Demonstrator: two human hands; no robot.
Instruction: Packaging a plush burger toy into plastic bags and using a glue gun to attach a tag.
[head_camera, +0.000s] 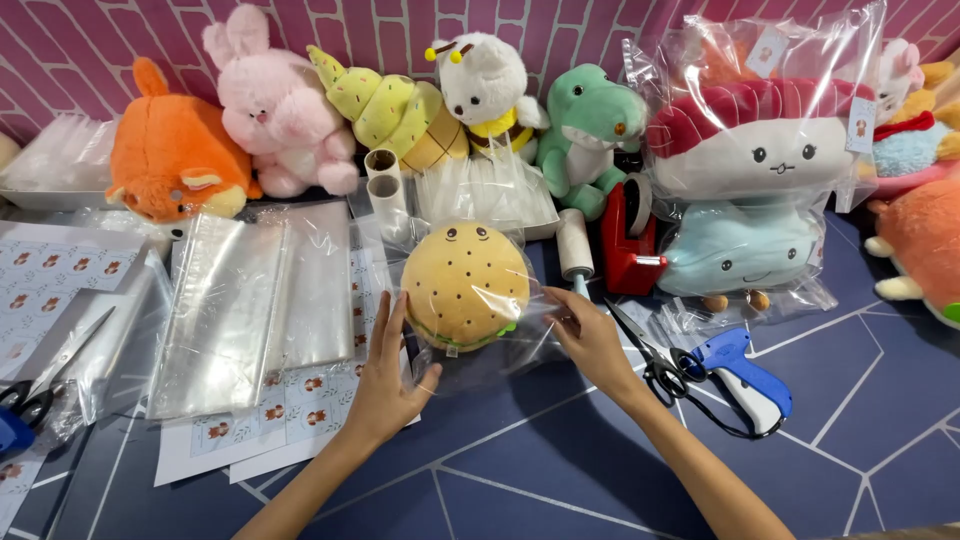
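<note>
A round tan burger plush (463, 283) with dark dots and a small face sits inside a clear plastic bag (500, 350) on the dark blue table. My left hand (388, 375) rests flat against the bag's left side, fingers pointing up. My right hand (588, 335) pinches the bag's right edge beside the plush. Both hands hold the bag; neither touches the plush directly.
Plush toys line the pink wall: orange one (175, 160), pink rabbit (275, 105), green dinosaur (590, 125), bagged ones (760, 150). A stack of clear bags (240, 310) lies on sticker sheets (60, 265) at left. Scissors (650, 355), blue tagging gun (745, 375), red tape dispenser (628, 240) at right.
</note>
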